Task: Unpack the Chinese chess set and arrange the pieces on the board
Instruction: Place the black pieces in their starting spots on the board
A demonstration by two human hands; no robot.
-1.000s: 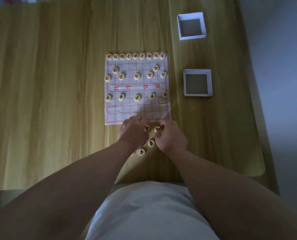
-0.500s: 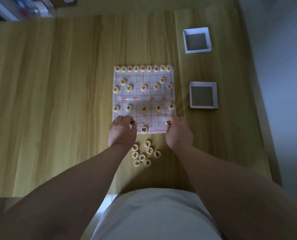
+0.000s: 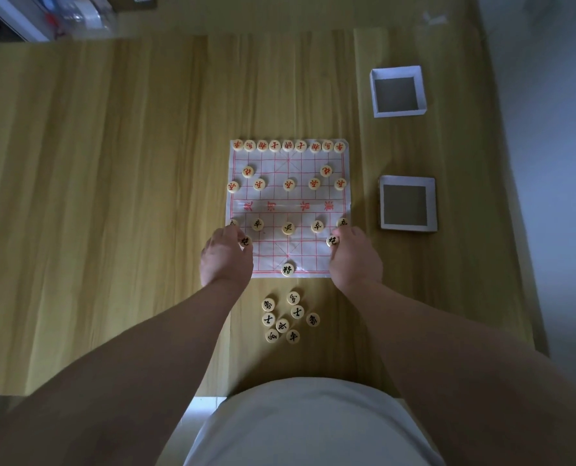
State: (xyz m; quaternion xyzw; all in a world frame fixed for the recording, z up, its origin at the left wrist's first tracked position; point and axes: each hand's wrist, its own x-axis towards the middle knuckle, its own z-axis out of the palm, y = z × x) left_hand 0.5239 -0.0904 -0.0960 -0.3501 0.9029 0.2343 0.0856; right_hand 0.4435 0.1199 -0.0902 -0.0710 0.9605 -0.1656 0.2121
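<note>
Across the whole view spreads a pale worktop (image 3: 111,196) of streaky wood grain. Lying flat on it is the board (image 3: 288,210), a thin, creased white sheet, roughly square and gridded in red. To its right stand two shallow, square card boxes with white walls and grey floors, the far box (image 3: 397,70) and the near box (image 3: 407,180).

Bare forearms reach to the board's near half. The left hand (image 3: 226,258) has its grip clamped, fingers curled, on the left disc (image 3: 245,242). The right hand (image 3: 353,260) pinches the right disc (image 3: 332,240) the same way.

Round cream red discs (image 3: 288,146) fill the far half. Five black soldiers (image 3: 288,228) line the near side of the river, and one general (image 3: 288,269) sits at the near edge. Eight loose discs (image 3: 282,326) cluster on the worktop between the forearms.
</note>
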